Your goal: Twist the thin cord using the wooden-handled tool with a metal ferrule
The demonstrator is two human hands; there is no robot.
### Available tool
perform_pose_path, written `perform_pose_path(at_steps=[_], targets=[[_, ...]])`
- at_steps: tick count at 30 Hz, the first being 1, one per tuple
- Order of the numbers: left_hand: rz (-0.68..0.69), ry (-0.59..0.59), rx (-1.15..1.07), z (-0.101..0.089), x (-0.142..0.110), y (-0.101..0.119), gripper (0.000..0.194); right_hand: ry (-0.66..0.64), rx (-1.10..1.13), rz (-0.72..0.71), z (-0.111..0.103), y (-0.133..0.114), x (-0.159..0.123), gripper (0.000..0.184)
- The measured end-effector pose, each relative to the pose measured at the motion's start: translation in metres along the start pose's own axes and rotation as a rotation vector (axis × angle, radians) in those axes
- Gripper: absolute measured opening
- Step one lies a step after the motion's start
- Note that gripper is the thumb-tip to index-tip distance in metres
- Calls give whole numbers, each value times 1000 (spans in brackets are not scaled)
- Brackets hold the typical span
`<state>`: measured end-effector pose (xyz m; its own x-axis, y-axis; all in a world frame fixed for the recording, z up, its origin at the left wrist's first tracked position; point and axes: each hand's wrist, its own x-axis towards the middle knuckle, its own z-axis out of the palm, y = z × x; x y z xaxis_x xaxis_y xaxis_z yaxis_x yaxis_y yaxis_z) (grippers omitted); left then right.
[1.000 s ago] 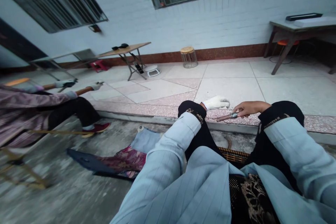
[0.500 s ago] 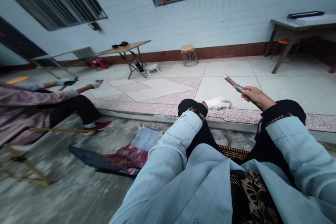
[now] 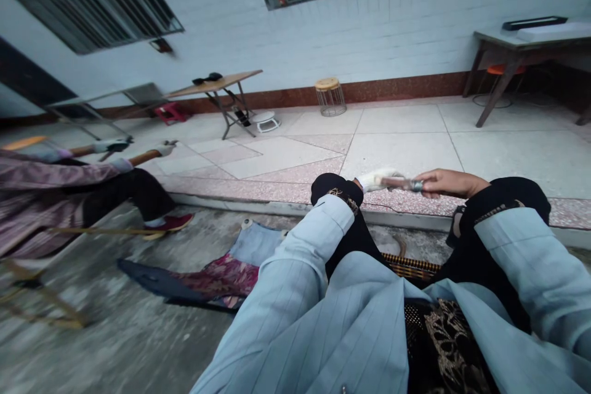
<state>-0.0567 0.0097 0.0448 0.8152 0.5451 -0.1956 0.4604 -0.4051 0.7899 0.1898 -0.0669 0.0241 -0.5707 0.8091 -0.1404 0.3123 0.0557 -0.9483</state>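
My right hand point(image 3: 447, 183) is bare and grips a short wooden stick with a metal ferrule point(image 3: 401, 184). The stick lies level, and its far end reaches my left hand point(image 3: 382, 181), which wears a white cotton glove. The glove's fingers are bunched, and I cannot tell whether they close on the stick. Both hands are held out above a speckled pink tiled step, beyond my pale blue striped sleeves and dark knees.
A seated co-worker point(image 3: 55, 175) at the left holds wooden handles in gloved hands. A cloth point(image 3: 221, 277) lies on the concrete below the step edge point(image 3: 277, 206). A folding table point(image 3: 215, 83), a wire stool point(image 3: 330, 97) and a table point(image 3: 521, 40) stand along the wall.
My right hand has swung the stick down from pointing up and left to level, bringing its far end to the left glove. The left hand has barely moved.
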Motion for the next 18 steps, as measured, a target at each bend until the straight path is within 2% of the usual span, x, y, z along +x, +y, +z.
perform_pose_path(at_steps=[2,4,8,11,14,16,18], targets=[[40,-9,-28,4,5,2,36,273,154,-96,-1,-3,0,42],[61,-36,-56,7,10,2,38,487,249,-123,-2,-3,4,40],[-1,-79,-59,9,10,-4,39,678,221,-27,-7,6,19,41],[-37,-84,-51,6,9,-11,43,808,-21,102,-11,16,24,37],[-34,-63,-32,4,12,-19,48,853,-493,264,-12,24,23,36],[-23,-61,1,4,15,-24,50,792,-783,319,-8,27,21,39],[-12,-41,55,6,17,-30,48,679,-978,344,-1,29,21,41]])
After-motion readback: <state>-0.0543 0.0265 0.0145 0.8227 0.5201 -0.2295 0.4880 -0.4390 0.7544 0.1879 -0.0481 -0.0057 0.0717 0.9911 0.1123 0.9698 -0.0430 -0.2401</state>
